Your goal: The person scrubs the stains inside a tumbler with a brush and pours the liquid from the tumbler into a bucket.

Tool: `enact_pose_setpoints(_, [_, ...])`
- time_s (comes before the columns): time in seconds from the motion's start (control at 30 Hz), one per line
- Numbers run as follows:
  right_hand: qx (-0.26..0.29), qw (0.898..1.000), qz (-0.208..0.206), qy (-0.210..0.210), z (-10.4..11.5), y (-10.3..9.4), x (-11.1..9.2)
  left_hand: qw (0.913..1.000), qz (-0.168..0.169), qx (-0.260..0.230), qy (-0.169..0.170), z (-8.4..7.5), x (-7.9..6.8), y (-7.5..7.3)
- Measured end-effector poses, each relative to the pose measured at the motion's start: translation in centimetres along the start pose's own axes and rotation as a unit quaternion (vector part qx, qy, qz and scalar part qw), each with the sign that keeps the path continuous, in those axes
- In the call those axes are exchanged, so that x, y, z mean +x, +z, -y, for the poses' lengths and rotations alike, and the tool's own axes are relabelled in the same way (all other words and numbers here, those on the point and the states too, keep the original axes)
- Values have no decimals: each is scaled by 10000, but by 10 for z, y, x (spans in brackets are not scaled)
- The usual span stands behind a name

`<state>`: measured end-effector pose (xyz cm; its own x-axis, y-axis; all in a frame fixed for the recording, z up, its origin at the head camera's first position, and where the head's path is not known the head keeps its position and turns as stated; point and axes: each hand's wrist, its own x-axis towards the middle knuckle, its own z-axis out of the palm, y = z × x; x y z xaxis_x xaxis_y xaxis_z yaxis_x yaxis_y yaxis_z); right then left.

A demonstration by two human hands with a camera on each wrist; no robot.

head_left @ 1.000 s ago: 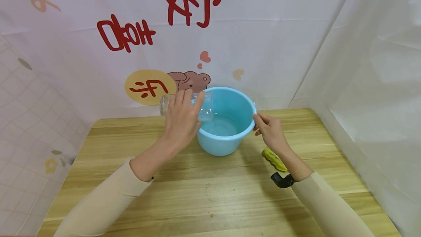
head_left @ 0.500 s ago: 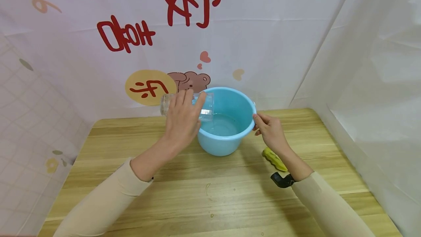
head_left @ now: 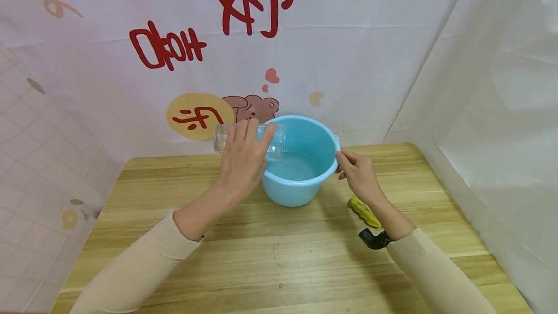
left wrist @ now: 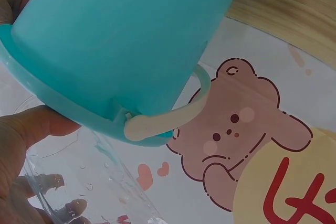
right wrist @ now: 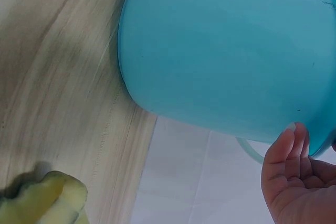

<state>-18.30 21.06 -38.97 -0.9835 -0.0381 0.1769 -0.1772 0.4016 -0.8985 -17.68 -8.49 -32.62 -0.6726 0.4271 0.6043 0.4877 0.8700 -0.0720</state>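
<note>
A light blue bucket (head_left: 291, 192) stands on the wooden table, with shallow water (head_left: 298, 166) in its bottom. My left hand (head_left: 243, 156) grips a clear glass (head_left: 275, 144) lying nearly level, its mouth over the bucket's left rim. In the left wrist view droplets cling to the glass (left wrist: 100, 182), and fingers show through its wall. At the right rim, my right hand (head_left: 359, 171) pinches the bucket's edge between thumb and fingers. The right wrist view shows this hand (right wrist: 299, 182) at the rim, with the bucket (right wrist: 220, 51) beside it.
A yellow-green, wavy-edged object (head_left: 364, 211) lies on the table (head_left: 244, 265) near the right forearm. A black strap (head_left: 374, 239) sticks out from the right wrist. Small wet spots (head_left: 281, 285) dot the front of the table. A printed white sheet (head_left: 348, 52) hangs behind.
The glass and my left hand have shifted slightly to the right. The thin trickle below the glass's mouth hardly shows now. My right hand and the bucket stay in place.
</note>
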Motion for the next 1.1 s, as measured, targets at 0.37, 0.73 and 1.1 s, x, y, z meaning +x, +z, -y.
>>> enact_pose_setpoints(0.37, [-6, 10000, 34, 33, 1, 0, -1, 10000, -60, 1, 31, -1, -1, -1])
enact_pose_setpoints(0.73, [3, 10000, 34, 73, 2, 0, -1, 9992, -197, -345, -72, 6, -5, 1])
enact_pose_setpoints(1.1, [-56, 9999, 39, 124, 4, 1, -1, 9888, -604, -1079, -839, 21, -5, -13])
